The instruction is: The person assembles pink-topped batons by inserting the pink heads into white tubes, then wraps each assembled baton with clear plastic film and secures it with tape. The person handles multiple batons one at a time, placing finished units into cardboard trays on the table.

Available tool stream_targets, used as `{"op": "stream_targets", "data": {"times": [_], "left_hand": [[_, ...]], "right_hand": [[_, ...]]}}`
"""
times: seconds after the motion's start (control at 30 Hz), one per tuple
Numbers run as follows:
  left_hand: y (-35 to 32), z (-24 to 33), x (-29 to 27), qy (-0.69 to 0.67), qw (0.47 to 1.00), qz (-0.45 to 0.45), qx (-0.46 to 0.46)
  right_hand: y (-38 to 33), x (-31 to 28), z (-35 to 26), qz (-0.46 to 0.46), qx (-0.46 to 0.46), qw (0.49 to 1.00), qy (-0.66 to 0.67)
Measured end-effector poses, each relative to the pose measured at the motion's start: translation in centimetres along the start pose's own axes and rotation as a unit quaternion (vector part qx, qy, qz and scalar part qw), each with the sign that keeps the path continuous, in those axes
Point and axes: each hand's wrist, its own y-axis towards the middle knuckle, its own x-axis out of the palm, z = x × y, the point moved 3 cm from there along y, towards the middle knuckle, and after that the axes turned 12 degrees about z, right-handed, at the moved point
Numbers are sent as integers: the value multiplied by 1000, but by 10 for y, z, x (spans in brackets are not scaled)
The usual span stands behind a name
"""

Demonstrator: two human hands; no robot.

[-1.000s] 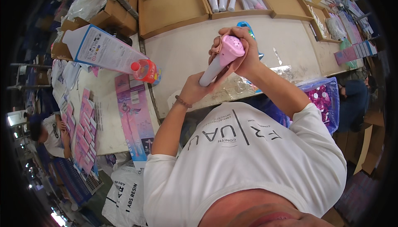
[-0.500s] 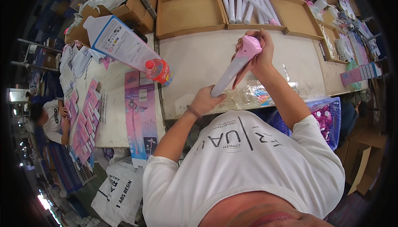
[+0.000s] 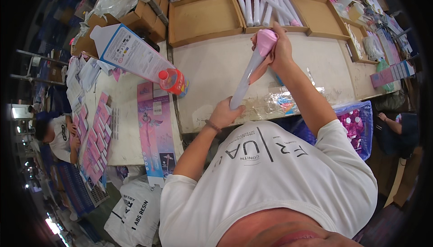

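Note:
Held slantwise over the table is a toy wand [image 3: 247, 78] with a translucent white shaft and a pink head. Around its lower end, my left hand [image 3: 227, 113] is closed, near the table's front edge. My right hand [image 3: 281, 50] wraps the pink head from the right side, and some of its fingers are hidden behind it. Several similar white sticks with pink ends [image 3: 266, 8] lie in a cardboard tray beyond my right hand. Below the wand, a clear plastic bag [image 3: 285, 101] lies at the front edge.
A red-capped bottle [image 3: 173, 83] stands left, beside an upright printed box [image 3: 128, 50]. Flat pink boxes [image 3: 97, 143] cover the left table, where another person [image 3: 58, 136] works. An open cardboard tray [image 3: 205, 17] sits at the back. A blue crate [image 3: 361, 129] with pink parts stands right.
The wand has turned in my hands, and its pink head has shifted slightly left and up. My right hand has moved with it. Another person shows more at the right.

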Motion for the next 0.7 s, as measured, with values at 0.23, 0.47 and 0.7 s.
{"op": "stream_targets", "data": {"times": [0.23, 0.47, 0.7], "left_hand": [[19, -5, 6, 223, 944, 233, 70], [-1, 7, -9, 254, 942, 198, 94], [-31, 10, -3, 6, 990, -119, -69]], "right_hand": [[1, -2, 3, 77, -179, 978, -81], [-17, 2, -27, -73, -257, 910, -318], [-29, -1, -59, -307, -162, 808, -476]]}}
